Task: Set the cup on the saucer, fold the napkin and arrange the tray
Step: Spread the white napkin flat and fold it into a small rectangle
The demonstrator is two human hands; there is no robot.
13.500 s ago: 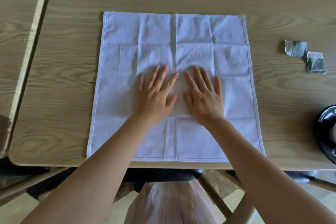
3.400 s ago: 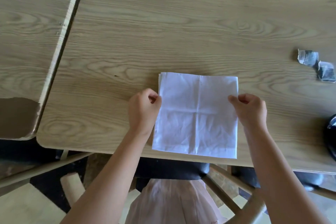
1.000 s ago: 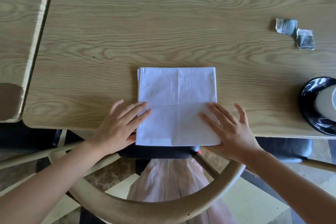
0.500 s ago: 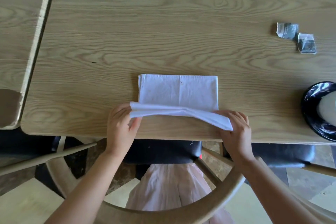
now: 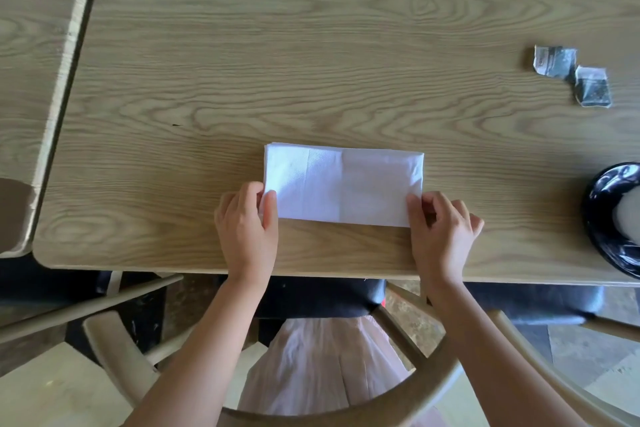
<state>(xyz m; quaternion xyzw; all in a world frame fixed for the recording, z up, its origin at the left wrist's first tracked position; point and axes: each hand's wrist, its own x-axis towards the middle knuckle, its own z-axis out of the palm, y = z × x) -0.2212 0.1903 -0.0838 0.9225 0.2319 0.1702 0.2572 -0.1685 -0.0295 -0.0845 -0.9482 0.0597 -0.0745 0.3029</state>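
Note:
A white cloth napkin (image 5: 343,185) lies folded into a narrow rectangle on the wooden table (image 5: 311,62), near its front edge. My left hand (image 5: 247,222) pinches the napkin's near left corner. My right hand (image 5: 441,224) pinches the near right corner. At the right edge of the view a black saucer (image 5: 602,218) holds a white cup (image 5: 628,215), both cut off by the frame. No tray is in view.
Two small dark tea bags (image 5: 573,74) lie at the far right of the table. A second wooden table (image 5: 31,45) stands to the left across a narrow gap. A curved wooden chair back (image 5: 311,416) is below my arms.
The napkin went from a flat sheet to a square. In the last second I lifted its near edge and folded it away from me, halving it into a narrow rectangle.

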